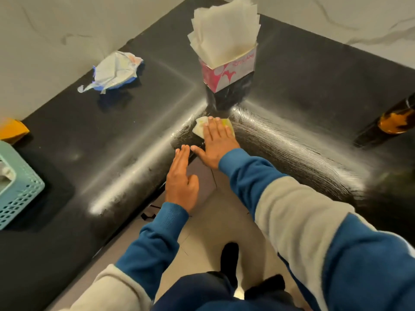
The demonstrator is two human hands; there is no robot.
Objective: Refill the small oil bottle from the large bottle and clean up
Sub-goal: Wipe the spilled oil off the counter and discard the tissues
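My right hand (216, 142) lies flat, palm down, pressing a folded, oil-stained tissue (200, 126) onto the black countertop (112, 135) near its inner corner. My left hand (182, 178) hovers flat just off the counter edge, fingers together, holding nothing. A dark bottle with amber oil (394, 121) stands at the far right edge of the view. A tissue box (226, 72), pink and white, stands upright behind my right hand with white tissues sticking out.
A crumpled white and blue wrapper (114, 72) lies at the back left. A teal plastic basket (15, 187) sits at the left edge, with an orange item (11, 130) behind it. Marble wall borders the counter. Streaky wipe marks shine on the surface.
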